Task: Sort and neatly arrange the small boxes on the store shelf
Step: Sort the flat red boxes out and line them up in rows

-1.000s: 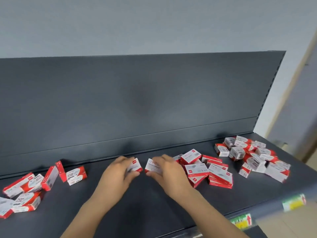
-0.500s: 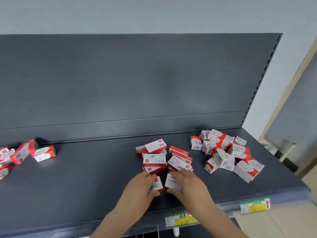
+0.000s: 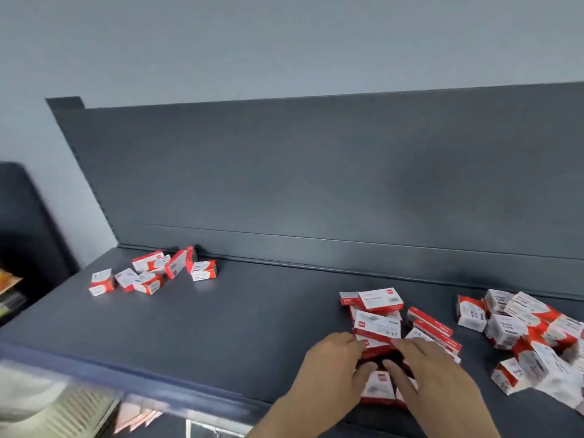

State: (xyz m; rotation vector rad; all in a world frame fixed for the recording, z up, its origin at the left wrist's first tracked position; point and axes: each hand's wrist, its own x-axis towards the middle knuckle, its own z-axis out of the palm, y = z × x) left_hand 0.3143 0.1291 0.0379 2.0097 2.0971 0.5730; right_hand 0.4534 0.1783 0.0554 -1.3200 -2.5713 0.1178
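Small red-and-white boxes lie in three loose groups on the dark grey shelf (image 3: 240, 336). The middle pile (image 3: 377, 324) sits just beyond my hands. Two boxes (image 3: 377, 388) lie flat side by side near the front edge, partly under my hands. My left hand (image 3: 328, 374) has its fingertips against the lowest red box of the middle pile, and its thumb points toward the front boxes. Over those same boxes my right hand (image 3: 436, 377) lies with fingers spread and fairly straight. Neither hand plainly grips a box; the picture is blurred.
A left group of boxes (image 3: 151, 273) lies by the shelf's back panel (image 3: 316, 184). A jumbled right group (image 3: 524, 336) runs to the frame's edge. The shelf's front lip (image 3: 126, 371) has lower shelves beneath. A dark unit (image 3: 28, 235) stands at far left.
Each hand held a box at the middle of the shelf, then brought it down near the front edge. Those two boxes now lie flat and my fingers reach toward the middle pile. The view swung left.
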